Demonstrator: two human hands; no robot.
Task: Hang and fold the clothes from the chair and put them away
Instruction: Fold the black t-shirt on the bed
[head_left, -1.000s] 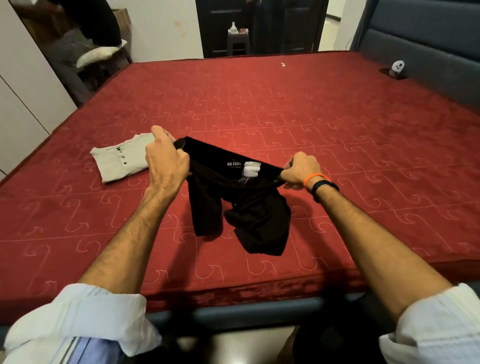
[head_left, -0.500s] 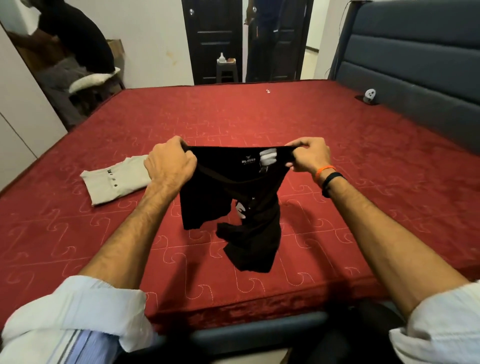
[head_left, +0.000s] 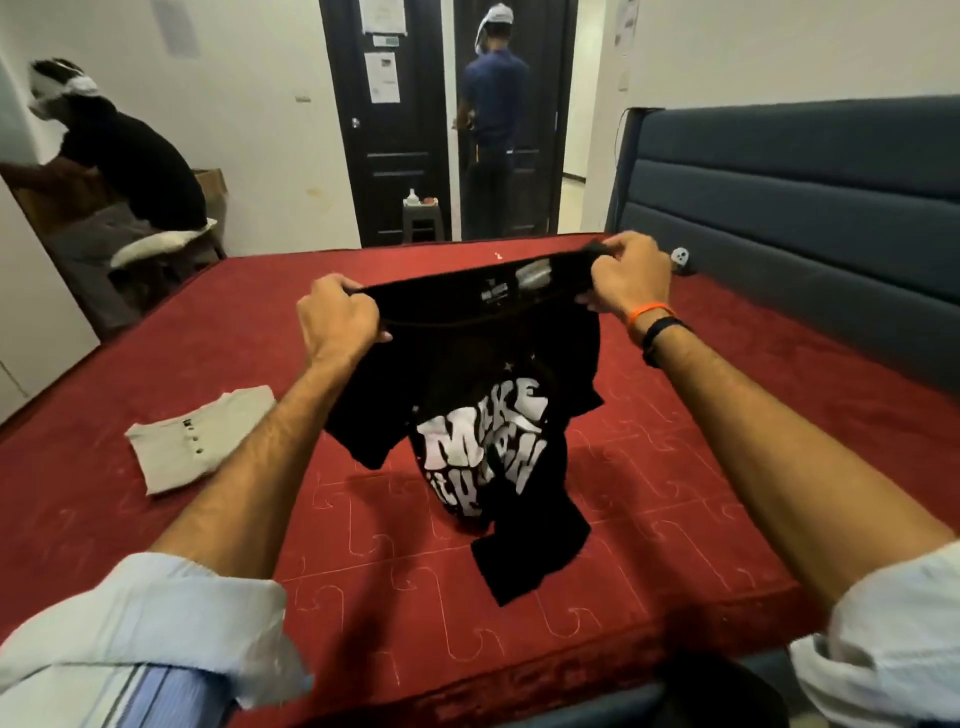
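Sleeves (head_left: 156, 623) rolled back, we reach over the red bed (head_left: 701, 467). Our left hand (head_left: 340, 317) and right hand (head_left: 626, 278) each curl tight on a shoulder of the black T-shirt (head_left: 467, 415), hanging above the bed. Left lies a folded grey shirt (head_left: 200, 441); beyond, a headboard (head_left: 805, 208).

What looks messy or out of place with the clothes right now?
The black T-shirt, held up by the left hand and right hand, hangs twisted and bunched, its print crumpled. The folded beige shirt lies neatly.
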